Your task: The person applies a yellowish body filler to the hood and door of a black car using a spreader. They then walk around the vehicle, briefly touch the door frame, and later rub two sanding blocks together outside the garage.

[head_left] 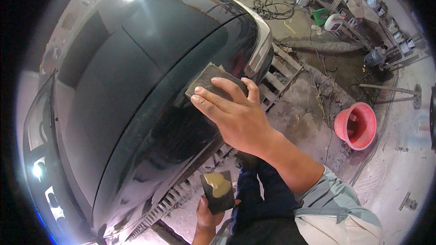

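Observation:
A dark, glossy car body (154,104) fills the left and middle of the head view. My right hand (240,118) reaches over its side panel, fingers laid across a flat grey-brown spreader (200,85) that rests on the panel near the light-coloured lamp edge. What lies under the spreader is hidden. Lower down, close to my legs, my left hand (209,215) grips a dark square plate (222,204). A smear of yellowish putty (219,184) covers part of that plate's upper face.
To the right, a pink-red bucket (355,127) stands on the floor. A slatted pallet (280,73) lies beyond the car's corner, and a slotted grating (171,196) runs beneath its side. Coiled cables (272,8), a white jug (334,22) and a green container (320,17) are farther back.

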